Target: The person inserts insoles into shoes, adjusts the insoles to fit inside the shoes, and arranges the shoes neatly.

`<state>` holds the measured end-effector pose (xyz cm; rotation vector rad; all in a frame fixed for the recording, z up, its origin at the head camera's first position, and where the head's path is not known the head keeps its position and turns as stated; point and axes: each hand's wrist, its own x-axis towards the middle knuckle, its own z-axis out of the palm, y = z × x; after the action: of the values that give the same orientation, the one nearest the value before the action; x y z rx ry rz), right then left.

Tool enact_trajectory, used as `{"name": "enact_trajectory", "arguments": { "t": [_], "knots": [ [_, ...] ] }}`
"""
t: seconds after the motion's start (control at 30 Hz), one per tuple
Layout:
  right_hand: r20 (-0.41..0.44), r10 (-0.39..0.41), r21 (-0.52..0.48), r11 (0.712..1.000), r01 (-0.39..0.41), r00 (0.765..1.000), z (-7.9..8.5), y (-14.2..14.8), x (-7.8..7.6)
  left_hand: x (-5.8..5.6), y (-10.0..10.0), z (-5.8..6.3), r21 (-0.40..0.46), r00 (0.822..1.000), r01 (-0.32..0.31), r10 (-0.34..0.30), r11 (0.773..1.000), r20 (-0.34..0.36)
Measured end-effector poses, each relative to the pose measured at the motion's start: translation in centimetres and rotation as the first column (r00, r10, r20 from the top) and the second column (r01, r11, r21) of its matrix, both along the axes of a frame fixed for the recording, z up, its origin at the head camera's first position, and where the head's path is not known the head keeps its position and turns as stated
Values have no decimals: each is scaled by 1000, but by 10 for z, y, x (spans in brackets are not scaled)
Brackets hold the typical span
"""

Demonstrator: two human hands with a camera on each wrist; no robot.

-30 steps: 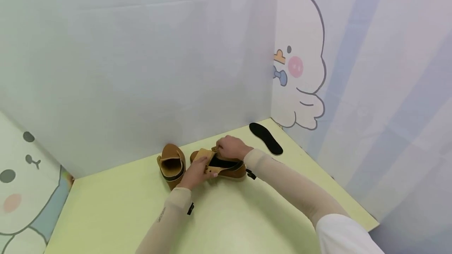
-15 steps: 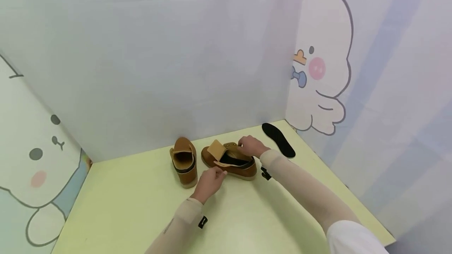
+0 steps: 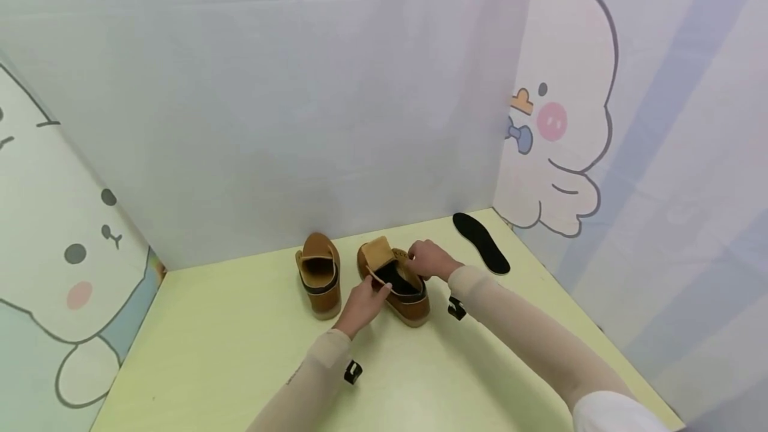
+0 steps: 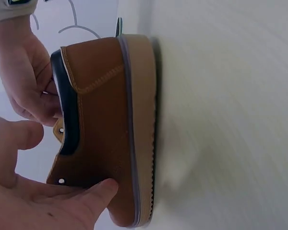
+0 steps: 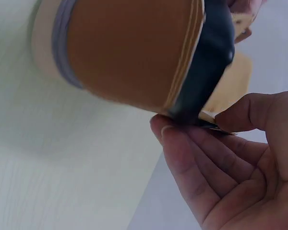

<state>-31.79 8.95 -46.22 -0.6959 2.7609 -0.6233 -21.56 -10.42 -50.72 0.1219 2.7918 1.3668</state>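
A brown lace-less shoe (image 3: 410, 309) with a black collar stands on the table, its tan tongue (image 3: 379, 253) folded forward. A black insole (image 3: 396, 280) shows inside it. My right hand (image 3: 433, 260) pinches the right edge of its opening between thumb and fingers, seen close in the right wrist view. At the left side, my left hand (image 3: 363, 305) touches the upper near the eyelet flap; the left wrist view shows a straight finger (image 4: 103, 189) against the leather and the thumb apart from it. A matching shoe (image 3: 325, 299) stands to the left.
A loose black insole (image 3: 481, 243) lies at the back right of the pale yellow-green table (image 3: 228, 325). Behind rises a pale curtain-like wall (image 3: 270, 119), with cartoon-printed panels on both sides.
The shoe has turned, its heel swinging toward me. My left hand let go of the eyelet flap, drew back, then came back to its left side. My right hand has stayed at the right edge.
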Motion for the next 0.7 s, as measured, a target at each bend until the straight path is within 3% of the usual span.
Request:
{"name": "enact_trajectory", "arguments": {
  "t": [0.4, 0.53, 0.7],
  "knots": [
    [80, -18, -122, 992, 28, 997, -5, -23, 30, -7, -12, 6, 15, 998, -64, 64, 998, 22],
    [65, -54, -148, 987, 63, 996, -2, -26, 29, -7, -13, 4, 43, 998, -56, 55, 998, 9],
    [-52, -153, -148, 978, 143, 987, 10, -29, 9, -6, -12, 1, 55, 1000, -13, 14, 998, -23]
  ]
}}
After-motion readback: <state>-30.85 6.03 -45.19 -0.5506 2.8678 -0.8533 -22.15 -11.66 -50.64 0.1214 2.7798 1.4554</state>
